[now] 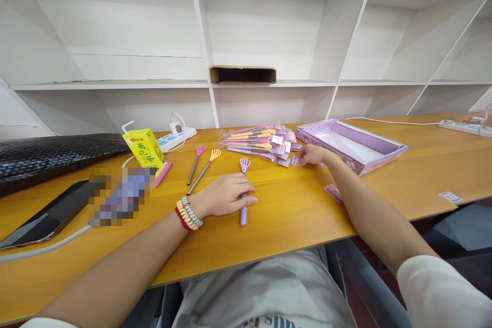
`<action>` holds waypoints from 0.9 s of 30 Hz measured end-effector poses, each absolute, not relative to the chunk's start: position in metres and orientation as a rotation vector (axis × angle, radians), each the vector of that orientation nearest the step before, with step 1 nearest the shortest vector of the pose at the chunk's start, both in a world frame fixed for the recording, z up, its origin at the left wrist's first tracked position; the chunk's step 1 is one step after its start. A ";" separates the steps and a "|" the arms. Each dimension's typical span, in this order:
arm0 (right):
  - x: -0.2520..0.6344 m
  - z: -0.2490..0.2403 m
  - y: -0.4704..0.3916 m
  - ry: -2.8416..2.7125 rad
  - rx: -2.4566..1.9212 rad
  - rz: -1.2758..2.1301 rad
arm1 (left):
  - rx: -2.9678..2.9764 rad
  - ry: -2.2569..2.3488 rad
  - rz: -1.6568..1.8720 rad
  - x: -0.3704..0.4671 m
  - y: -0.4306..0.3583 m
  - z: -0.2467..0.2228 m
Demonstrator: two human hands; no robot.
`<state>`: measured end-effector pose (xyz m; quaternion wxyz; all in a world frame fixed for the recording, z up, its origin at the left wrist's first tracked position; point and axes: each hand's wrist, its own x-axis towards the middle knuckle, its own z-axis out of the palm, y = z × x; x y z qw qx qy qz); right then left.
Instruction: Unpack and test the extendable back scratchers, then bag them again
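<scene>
Currently, L hand [226, 195]: approx. ctr of frame, palm down, fingers across the purple scratcher [243, 216]; can't tell if gripping or just resting on it.
Purple scratcher: approx. ctr, lying on table [292, 220], claw end showing above the fingers, handle end below, toward lower ctr.
R hand [312, 155]: right of ctr, fingertips bent together at small purple card [294, 161] by the bagged pile; can't tell if pinched.
Bagged pile [251, 139]: just above ctr; pink, yellow & purple scratchers in clear plastic, cards at right end.
Pink scratcher [193, 170] & yellow scratcher [200, 176]: left of ctr, bare, near each other, claws pointing up-frame.
Lilac tray [332, 157]: right of ctr, open-topped, near R hand.
Pink card [332, 192]: right of ctr, flat on table, next to R forearm.
Yellow carton [144, 148]: left side, w/ white straw.
Phone [48, 212]: lower left, dark screen.
Cardboard box [243, 75]: upper ctr, on white shelf [146, 83].
</scene>
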<state>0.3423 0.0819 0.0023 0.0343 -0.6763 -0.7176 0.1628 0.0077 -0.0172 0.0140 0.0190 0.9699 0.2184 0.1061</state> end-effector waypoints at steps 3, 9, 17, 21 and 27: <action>0.341 0.003 0.081 -2.194 -2.091 0.520 | 2.970 0.738 0.392 0.004 -0.016 0.014; 0.343 0.002 0.081 -2.207 -1.965 0.617 | 2.915 1.141 0.543 0.004 -0.015 0.011; 0.341 -0.001 0.082 -2.246 -2.032 0.597 | 2.746 1.398 0.272 0.001 -0.008 0.008; 0.340 -0.003 0.082 -2.290 -1.994 0.617 | 2.735 1.371 0.258 -0.001 -0.005 0.006; 0.338 -0.002 0.081 -2.254 -1.986 0.613 | 2.730 1.375 0.249 -0.002 -0.005 0.005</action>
